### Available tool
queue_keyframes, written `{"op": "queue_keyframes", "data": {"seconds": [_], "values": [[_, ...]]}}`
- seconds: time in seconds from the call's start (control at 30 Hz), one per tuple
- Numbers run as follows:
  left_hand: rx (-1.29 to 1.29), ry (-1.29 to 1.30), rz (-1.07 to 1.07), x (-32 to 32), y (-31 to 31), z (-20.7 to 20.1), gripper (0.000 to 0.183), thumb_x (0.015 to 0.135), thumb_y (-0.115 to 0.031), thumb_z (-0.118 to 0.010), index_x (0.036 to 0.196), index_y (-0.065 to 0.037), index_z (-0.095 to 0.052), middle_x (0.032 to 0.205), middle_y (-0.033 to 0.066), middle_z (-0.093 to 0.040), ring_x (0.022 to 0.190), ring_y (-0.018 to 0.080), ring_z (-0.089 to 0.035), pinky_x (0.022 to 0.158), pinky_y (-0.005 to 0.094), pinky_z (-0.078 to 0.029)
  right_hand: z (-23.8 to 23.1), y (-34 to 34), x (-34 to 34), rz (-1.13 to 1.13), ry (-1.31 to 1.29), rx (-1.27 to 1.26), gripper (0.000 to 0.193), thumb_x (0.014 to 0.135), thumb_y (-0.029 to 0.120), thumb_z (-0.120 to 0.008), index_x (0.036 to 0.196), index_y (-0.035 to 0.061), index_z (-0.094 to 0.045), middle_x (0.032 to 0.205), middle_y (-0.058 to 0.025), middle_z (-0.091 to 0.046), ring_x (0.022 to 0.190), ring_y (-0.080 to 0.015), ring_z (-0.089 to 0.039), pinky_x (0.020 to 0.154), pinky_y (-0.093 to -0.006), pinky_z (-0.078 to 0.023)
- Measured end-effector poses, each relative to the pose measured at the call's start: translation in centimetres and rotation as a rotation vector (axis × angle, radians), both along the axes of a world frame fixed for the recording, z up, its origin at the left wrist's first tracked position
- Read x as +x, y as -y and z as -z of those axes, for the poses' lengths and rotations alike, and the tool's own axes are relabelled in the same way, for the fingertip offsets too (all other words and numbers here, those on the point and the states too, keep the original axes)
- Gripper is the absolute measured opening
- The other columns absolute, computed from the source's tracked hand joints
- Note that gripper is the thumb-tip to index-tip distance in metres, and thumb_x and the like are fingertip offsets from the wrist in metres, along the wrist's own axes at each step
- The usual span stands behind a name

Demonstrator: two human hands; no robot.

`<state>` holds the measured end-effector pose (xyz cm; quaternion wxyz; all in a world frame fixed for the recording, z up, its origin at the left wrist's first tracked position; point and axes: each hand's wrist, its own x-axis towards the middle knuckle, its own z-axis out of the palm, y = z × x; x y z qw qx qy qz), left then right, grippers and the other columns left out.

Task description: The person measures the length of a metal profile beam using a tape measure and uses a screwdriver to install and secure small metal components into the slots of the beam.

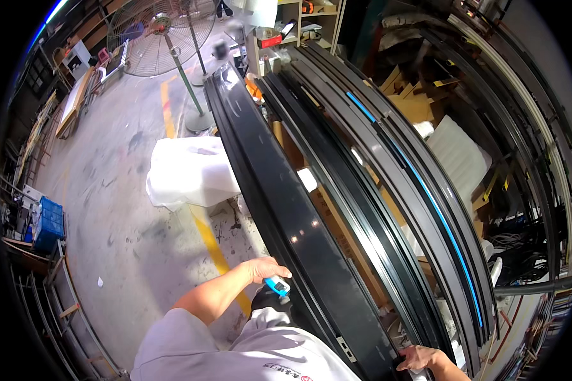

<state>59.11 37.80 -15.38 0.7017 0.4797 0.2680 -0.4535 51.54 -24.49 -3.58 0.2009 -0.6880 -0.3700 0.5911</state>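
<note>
A long, dark grey metal profile [292, 216] with a smooth broad face lies lengthwise in front of me. My left hand [265, 270] is closed at its near left edge, thumb toward the profile, the other fingers mostly hidden. Just below that hand is a small blue and white device [278, 286]; whether the hand touches it I cannot tell. My right hand [416, 358] grips the profile's right edge near the bottom of the view, with curled fingers. A small metal plate with slots [346, 348] is set into the profile's near end.
More black profiles [356, 190] and grey ones with a blue strip [426, 184] lie parallel on the right. White foam wrapping [187, 171] sits beside the profile on the left. Beyond stand a fan [162, 28] and a shelf [318, 19]. A blue crate [49, 223] is far left.
</note>
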Motion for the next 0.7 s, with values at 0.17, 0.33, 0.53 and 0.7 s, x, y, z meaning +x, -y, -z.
{"op": "queue_keyframes", "data": {"seconds": [0.17,0.33,0.53,0.7], "values": [[-0.033,0.117,-0.058,0.3,3.2,-1.5,0.019,0.085,-0.015,-0.084,0.09,0.002,-0.078,0.082,0.0032,-0.072,0.072,0.0134,-0.065,0.065,0.0324,-0.052,-4.0,0.4,-1.5,-0.194,0.388,-0.054,0.041,0.098,0.021,-0.069,0.131,-0.0028,-0.063,0.095,-0.0147,-0.075,0.079,-0.0258,-0.073,0.09,-0.0339,-0.056],[-0.157,0.216,-0.181,3.1,8.3,-5.7,0.016,0.089,-0.012,-0.079,0.095,0.003,-0.076,0.086,0.0054,-0.073,0.076,0.0152,-0.069,0.068,0.0333,-0.056,-7.7,1.7,2.0,0.484,0.033,-0.387,0.058,0.089,0.053,-0.077,0.105,-0.0025,-0.072,0.083,-0.0185,-0.069,0.085,-0.0262,-0.069,0.073,-0.04,-0.05],[-0.091,0.217,-0.127,9.3,12.0,-6.1,0.02,0.089,-0.014,-0.079,0.094,0.005,-0.075,0.083,0.0072,-0.072,0.072,0.0176,-0.07,0.066,0.0341,-0.056,-8.3,3.0,6.3,0.815,0.198,-0.668,0.06,0.082,0.053,-0.084,0.1,-0.0035,-0.074,0.071,-0.0144,-0.069,0.07,-0.0201,-0.065,0.065,-0.0377,-0.05],[-0.028,0.17,-0.101,13.6,15.5,-3.6,0.021,0.089,-0.016,-0.079,0.088,0.003,-0.07,0.076,0.0098,-0.069,0.066,0.022,-0.07,0.06,0.0391,-0.058,-3.1,8.1,8.4,0.783,0.327,-0.6,0.056,0.083,0.051,-0.083,0.092,-0.0036,-0.074,0.072,-0.0152,-0.07,0.072,-0.0209,-0.066,0.065,-0.0373,-0.051]]}}
